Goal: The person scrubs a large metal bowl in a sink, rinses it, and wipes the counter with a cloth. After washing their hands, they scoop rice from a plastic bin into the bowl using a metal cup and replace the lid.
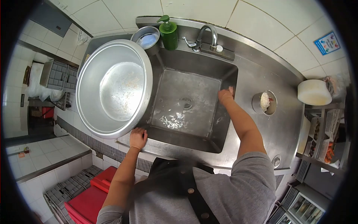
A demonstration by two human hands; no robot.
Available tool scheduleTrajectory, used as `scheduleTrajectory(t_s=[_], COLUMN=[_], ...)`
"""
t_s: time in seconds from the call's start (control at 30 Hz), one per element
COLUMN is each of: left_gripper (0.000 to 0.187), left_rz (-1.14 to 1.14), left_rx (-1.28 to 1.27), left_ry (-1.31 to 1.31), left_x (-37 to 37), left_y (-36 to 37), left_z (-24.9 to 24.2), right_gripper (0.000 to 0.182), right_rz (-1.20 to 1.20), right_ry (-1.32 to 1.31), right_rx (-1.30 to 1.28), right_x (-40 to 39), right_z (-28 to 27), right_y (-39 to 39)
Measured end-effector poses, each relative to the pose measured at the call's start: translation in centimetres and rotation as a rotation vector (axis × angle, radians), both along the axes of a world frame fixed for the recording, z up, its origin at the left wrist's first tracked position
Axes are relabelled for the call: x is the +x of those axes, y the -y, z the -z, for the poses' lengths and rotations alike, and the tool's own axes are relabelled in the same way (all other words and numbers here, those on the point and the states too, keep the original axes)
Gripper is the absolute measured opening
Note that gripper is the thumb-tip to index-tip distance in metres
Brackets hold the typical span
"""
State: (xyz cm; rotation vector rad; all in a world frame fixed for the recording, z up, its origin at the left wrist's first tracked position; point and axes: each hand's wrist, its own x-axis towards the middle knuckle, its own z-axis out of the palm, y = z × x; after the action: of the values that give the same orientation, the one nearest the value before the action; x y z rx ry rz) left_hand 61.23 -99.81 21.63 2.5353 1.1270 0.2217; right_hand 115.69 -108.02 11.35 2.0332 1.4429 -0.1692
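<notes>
A large round aluminium basin (87, 80) tilts at the sink's left side, its inside wet and shiny with some specks on the bottom. My left hand (138, 138) is closed at the basin's near rim, fingers curled beside the sink's front edge. My right hand (226, 96) is at the right wall of the steel sink (190, 84), with the fingers curled in; whatever they may hold is hidden. Water glistens on the sink floor around the drain (185, 103).
Behind the sink stand a green pump bottle (168, 34), a metal pot (146, 38) and a faucet (209, 37). On the right counter sit a small metal container (264, 103) with a white scrubber and a white round block (314, 92). Red bins (87, 201) are lower left.
</notes>
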Motion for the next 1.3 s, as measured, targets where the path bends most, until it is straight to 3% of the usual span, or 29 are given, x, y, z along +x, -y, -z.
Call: scheduleTrajectory(t_s=[0.03, 0.1, 0.13, 0.2, 0.23, 0.3, 0.33, 0.4, 0.5, 0.57, 0.67, 0.73, 0.83, 0.9, 0.93, 1.0, 1.03, 1.1, 1.2, 1.3], left_gripper=[0.019, 0.019, 0.019, 0.020, 0.020, 0.021, 0.022, 0.023, 0.024, 0.024, 0.024, 0.024, 0.024, 0.025, 0.025, 0.025, 0.025, 0.025, 0.025, 0.025], left_rz=[0.008, -0.002, 0.016, 0.012, 0.041, 0.032, 0.033, 0.055, 0.071, 0.069, 0.067, 0.085, 0.075, 0.072, 0.083, 0.094, 0.104, 0.100, 0.109, 0.120], left_rx=[0.000, 0.005, 0.001, 0.004, 0.004, 0.021, 0.038, 0.029, 0.062, 0.047, 0.061, 0.081, 0.091, 0.062, 0.063, 0.046, 0.041, 0.046, 0.046, 0.052], left_ry=[0.004, 0.014, 0.014, 0.009, 0.013, -0.051, -0.017, -0.012, 0.010, -0.025, -0.026, -0.020, -0.074, -0.090, -0.090, -0.124, -0.129, -0.100, -0.110, -0.121], left_x=[0.1, -0.2, -0.3, -0.1, 0.1, 0.2, 0.2, 0.4, 0.3, 0.2, 0.1, 0.3, 0.0, 0.2, 0.2, 0.1, 0.1, 0.1, 0.6, 0.6], left_y=[-0.1, 0.0, 0.2, 0.2, 0.2, 0.4, 0.5, 0.5, 0.3, 0.5, 0.6, 0.8, 0.8, 0.8, 0.7, 0.6, 0.7, 0.6, 0.7, 0.7], left_z=[0.0, -0.1, -0.1, -0.2, -0.3, -0.4, -0.3, -0.2, 0.1, 0.0, 0.2, 0.2, 0.6, 0.1, 0.2, 0.4, 0.5, 0.7, 0.0, 0.0], right_gripper=[0.028, 0.020, 0.020, 0.017, 0.017, 0.020, 0.020, 0.039, 0.052, 0.052, 0.031, 0.027, 0.016, 0.013, 0.013, 0.012, 0.012, 0.015, 0.006, 0.020], right_rz=[0.035, 0.436, 0.455, 0.741, 0.764, 0.832, 0.856, 1.347, 1.558, 1.556, 1.615, 1.556, 1.456, 1.373, 1.380, 1.294, 1.309, 1.180, 1.117, 1.064], right_ry=[-0.159, -0.922, -0.921, -1.252, -1.242, -1.153, -1.133, -0.801, -0.538, -0.468, -0.936, -0.895, -0.800, -1.143, -1.136, -1.294, -1.288, -1.289, -1.371, -1.398], right_rx=[0.029, 0.136, 0.142, 0.574, 0.594, 1.011, 1.036, 1.548, 1.672, 1.691, 1.772, 1.769, 1.723, 1.673, 1.682, 1.397, 1.398, 1.156, 0.996, 0.883], right_x=[-1.4, -2.4, -3.0, -3.6, -3.3, -2.5, -2.7, -3.3, 1.2, 3.0, 4.7, 6.5, 5.3, 2.7, 1.5, -0.5, -1.3, -2.5, -3.7, -4.2], right_z=[-3.3, -5.9, -7.6, -10.4, -10.8, -11.6, -13.0, -16.1, -13.3, -13.2, -13.4, -11.4, -12.5, -14.2, -15.2, -17.0, -17.5, -18.1, -18.4, -18.7], right_y=[0.5, 2.2, 3.4, 6.5, 8.8, 13.9, 15.7, 18.6, 22.5, 22.9, 22.5, 23.2, 25.0, 26.7, 27.4, 28.9, 29.4, 30.0, 31.1, 32.0])
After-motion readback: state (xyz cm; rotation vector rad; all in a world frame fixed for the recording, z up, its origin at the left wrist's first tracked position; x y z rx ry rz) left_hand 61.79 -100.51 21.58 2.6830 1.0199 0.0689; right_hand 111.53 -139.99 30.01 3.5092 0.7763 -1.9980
